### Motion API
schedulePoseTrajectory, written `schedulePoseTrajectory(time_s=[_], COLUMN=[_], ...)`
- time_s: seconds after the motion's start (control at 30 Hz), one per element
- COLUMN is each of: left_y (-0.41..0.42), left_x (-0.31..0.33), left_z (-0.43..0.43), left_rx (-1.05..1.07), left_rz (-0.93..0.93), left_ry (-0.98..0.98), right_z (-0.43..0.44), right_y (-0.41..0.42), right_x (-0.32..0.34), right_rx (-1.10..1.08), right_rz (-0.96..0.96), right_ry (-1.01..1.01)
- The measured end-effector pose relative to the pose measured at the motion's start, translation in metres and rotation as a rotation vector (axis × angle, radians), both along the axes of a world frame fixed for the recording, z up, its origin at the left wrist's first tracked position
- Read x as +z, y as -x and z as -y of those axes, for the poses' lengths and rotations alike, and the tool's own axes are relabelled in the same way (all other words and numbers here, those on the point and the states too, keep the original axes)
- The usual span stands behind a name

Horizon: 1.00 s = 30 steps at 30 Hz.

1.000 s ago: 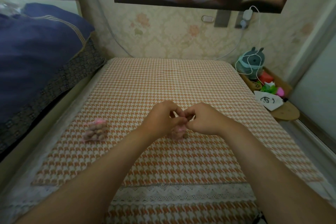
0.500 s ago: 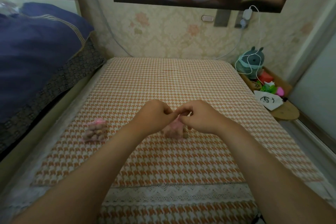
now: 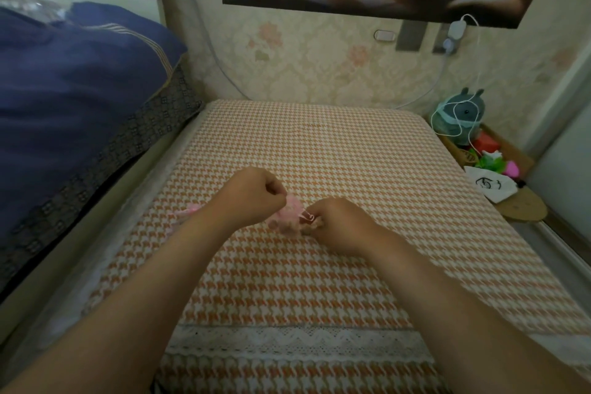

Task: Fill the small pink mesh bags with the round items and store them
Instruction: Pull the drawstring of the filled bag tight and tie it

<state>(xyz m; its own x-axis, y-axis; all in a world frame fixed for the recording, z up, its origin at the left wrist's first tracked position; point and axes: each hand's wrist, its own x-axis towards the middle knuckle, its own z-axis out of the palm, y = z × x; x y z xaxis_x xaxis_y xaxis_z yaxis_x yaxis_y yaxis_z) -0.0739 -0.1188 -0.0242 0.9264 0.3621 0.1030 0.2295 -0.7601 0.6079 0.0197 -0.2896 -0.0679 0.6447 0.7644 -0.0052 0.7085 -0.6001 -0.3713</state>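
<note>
While the right hand [image 3: 339, 224] pinches a string [image 3: 308, 217] at 4 o'clock of the small pink mesh bag [image 3: 287, 217] on the bed cover [image 3: 319, 144], the left hand [image 3: 256, 195] grips the bag at 10 o'clock. I think it is being tied shut. Next: a snug pull, then put it by the other bag [image 3: 192, 209] at 9 o'clock.

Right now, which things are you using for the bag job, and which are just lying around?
For the job:
left hand
right hand
pink mesh bag, pinched by both hands
second pink bag, half hidden behind the left arm

Just lying about:
blue quilt
grey plush toy
white pouch
charger
</note>
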Motion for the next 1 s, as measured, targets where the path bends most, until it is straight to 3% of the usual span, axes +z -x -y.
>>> schedulePoseTrajectory(time_s=[0.13,0.27,0.47,0.6,0.7,0.87,1.0], left_y=[0.001,0.001,-0.002,-0.006,-0.008,-0.008,-0.007], left_x=[-0.003,-0.003,-0.003,-0.009,-0.011,-0.012,-0.012], left_z=[-0.007,-0.011,-0.011,-0.001,0.007,0.009,0.008], left_rx=[-0.047,-0.139,-0.151,-0.184,-0.201,-0.221,-0.203], left_rz=[-0.097,-0.133,-0.101,-0.066,-0.058,-0.082,-0.072], left_ry=[-0.06,-0.043,-0.01,0.045,0.066,0.101,0.091], right_z=[-0.01,-0.011,-0.003,-0.004,-0.002,0.0,0.001], right_y=[0.001,-0.003,-0.014,-0.002,0.009,0.006,0.001], right_x=[-0.007,-0.009,0.012,0.029,0.028,0.022,0.02], right_rx=[0.019,-0.005,-0.169,-0.126,-0.062,0.009,0.03], right_rz=[0.109,0.09,-0.018,-0.106,-0.118,0.033,0.078], right_ry=[0.066,0.056,-0.34,-0.548,-0.544,-0.384,-0.367])
